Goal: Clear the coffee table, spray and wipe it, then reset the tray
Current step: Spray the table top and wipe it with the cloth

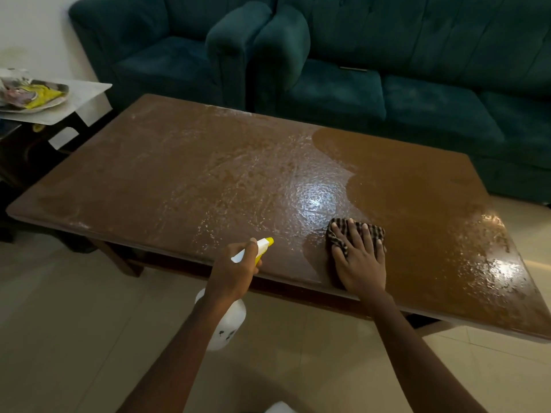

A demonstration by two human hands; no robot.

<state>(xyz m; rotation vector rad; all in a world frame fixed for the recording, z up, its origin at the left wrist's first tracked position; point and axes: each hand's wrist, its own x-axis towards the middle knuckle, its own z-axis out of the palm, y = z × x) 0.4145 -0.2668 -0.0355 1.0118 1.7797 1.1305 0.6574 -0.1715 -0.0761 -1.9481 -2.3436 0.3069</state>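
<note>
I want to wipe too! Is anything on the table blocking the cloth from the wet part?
Nothing visible does. The right hand presses the cloth beside the wet tabletop; the left hand holds the spray bottle over the near edge.

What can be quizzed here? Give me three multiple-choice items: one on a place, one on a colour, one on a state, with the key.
1. Where is the cloth?
A. On a shelf.
B. On the table, under the right hand.
C. In a bucket.

2. What colour is the bottle's nozzle?
A. Red.
B. Green.
C. Yellow.

3. What state is the table in?
A. Part wiped, part filmed with spray.
B. Wholly dry.
C. Covered with books.

Key:
1 B: the right hand presses the cloth flat near the table's front edge.
2 C: the nozzle's tip beyond the left hand shows yellow.
3 A: a clean brown patch lies beside a whitish wet film.
</note>
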